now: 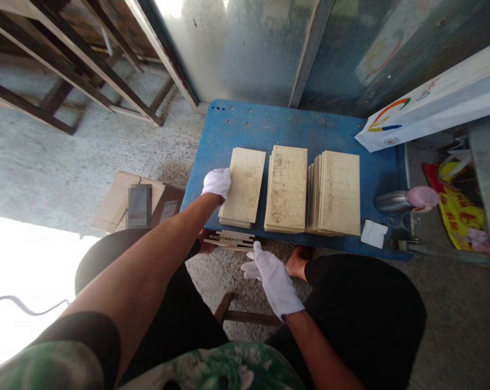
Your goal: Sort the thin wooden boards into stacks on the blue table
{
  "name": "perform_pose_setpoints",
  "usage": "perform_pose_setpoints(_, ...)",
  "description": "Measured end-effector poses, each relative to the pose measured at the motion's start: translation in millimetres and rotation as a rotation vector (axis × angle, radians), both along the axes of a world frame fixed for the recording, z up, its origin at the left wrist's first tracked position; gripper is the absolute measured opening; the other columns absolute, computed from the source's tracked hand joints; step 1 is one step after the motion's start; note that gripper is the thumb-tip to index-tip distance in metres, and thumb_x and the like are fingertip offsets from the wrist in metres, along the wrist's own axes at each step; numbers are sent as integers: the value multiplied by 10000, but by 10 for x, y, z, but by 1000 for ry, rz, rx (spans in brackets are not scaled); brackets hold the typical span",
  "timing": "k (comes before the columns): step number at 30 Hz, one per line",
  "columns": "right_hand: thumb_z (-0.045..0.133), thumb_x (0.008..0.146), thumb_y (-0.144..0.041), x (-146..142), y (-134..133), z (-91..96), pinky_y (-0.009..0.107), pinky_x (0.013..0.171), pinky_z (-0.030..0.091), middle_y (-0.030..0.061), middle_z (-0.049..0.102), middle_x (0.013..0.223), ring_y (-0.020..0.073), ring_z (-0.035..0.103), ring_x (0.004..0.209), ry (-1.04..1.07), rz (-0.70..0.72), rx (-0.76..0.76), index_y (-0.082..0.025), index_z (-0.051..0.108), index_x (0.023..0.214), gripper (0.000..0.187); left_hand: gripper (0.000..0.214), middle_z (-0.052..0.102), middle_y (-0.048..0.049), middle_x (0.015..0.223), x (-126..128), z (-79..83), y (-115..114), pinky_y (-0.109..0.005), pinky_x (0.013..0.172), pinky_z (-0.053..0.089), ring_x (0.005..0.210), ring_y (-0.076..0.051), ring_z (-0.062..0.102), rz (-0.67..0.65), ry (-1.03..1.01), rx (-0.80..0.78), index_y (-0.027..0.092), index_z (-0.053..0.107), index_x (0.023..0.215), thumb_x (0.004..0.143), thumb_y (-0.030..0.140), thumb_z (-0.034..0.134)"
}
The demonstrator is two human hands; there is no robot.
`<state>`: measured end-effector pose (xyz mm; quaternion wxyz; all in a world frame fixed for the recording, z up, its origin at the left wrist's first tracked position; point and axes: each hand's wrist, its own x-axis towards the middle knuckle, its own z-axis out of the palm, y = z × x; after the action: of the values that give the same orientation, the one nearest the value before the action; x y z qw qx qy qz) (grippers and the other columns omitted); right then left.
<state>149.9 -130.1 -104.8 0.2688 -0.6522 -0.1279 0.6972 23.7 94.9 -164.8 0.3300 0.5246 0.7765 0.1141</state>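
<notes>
My left hand (pixel 217 183), in a white glove, is at the left edge of the left stack of thin pale boards (pixel 245 184). Its fingers are curled in and touch that edge; what lies inside them is hidden. My right hand (pixel 273 279), also gloved, is held in the air below the table's front edge with fingers apart and nothing in it. Just beyond its fingertips, several loose boards (pixel 231 240) jut out unevenly under the table edge. A middle stack (pixel 288 187) has dark specks on top. The right stack (pixel 339 192) leans, its boards fanned toward the left.
The stacks stand on a blue table (pixel 261 127). At its right are a metal cup (pixel 391 201) with a pink lid, a folded white paper (pixel 374 233) and a white printed bag (pixel 427 103). A cardboard box (pixel 115 203) sits on the floor at left. A glass-panelled frame (pixel 237 49) rises behind.
</notes>
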Motion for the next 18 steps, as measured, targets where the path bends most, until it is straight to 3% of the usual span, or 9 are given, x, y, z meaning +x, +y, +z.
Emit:
perform_pose_setpoints(4,467,757,-769,20,-3,0,276,680,502,117,733,871,176,691,697,-24,1,-7,-135,648,1041,718,347,704,-75,892,-20,107,-152,-265,808,471,916,-202,634,16,-23,110,138,697,911,903,361,431)
perform_pose_setpoints(7,473,761,-757,51,-24,-51,280,693,504,113,734,869,179,696,709,-29,2,23,-139,648,1006,688,383,697,-76,932,-61,234,-291,-255,817,465,905,-185,619,33,-26,186,135,677,978,919,401,407)
perform_pose_setpoints(11,495,758,-739,104,-40,-185,285,670,514,104,735,837,192,702,708,-91,-45,98,-151,652,936,634,411,701,-65,995,-134,398,-612,-229,777,465,900,-165,625,-40,-26,133,171,667,1089,907,442,418)
perform_pose_setpoints(13,512,760,-715,137,-36,-252,284,655,524,107,736,858,201,704,742,-126,-111,147,-156,645,938,602,397,707,-59,942,-134,459,-865,-236,748,466,871,-171,641,-173,20,41,188,688,1062,893,451,444)
perform_pose_setpoints(16,517,780,-671,188,-27,-318,281,666,540,119,734,899,201,704,784,-173,-181,204,-151,629,949,557,353,695,-75,838,-63,516,-1309,-263,748,464,831,-189,649,-515,166,-110,176,713,924,902,401,442)
perform_pose_setpoints(18,517,795,-649,217,-26,-341,282,677,547,122,732,897,198,705,774,-193,-176,210,-150,625,944,532,331,682,-110,909,11,530,-1592,-299,764,467,872,-220,646,-701,319,-190,155,694,958,907,357,436)
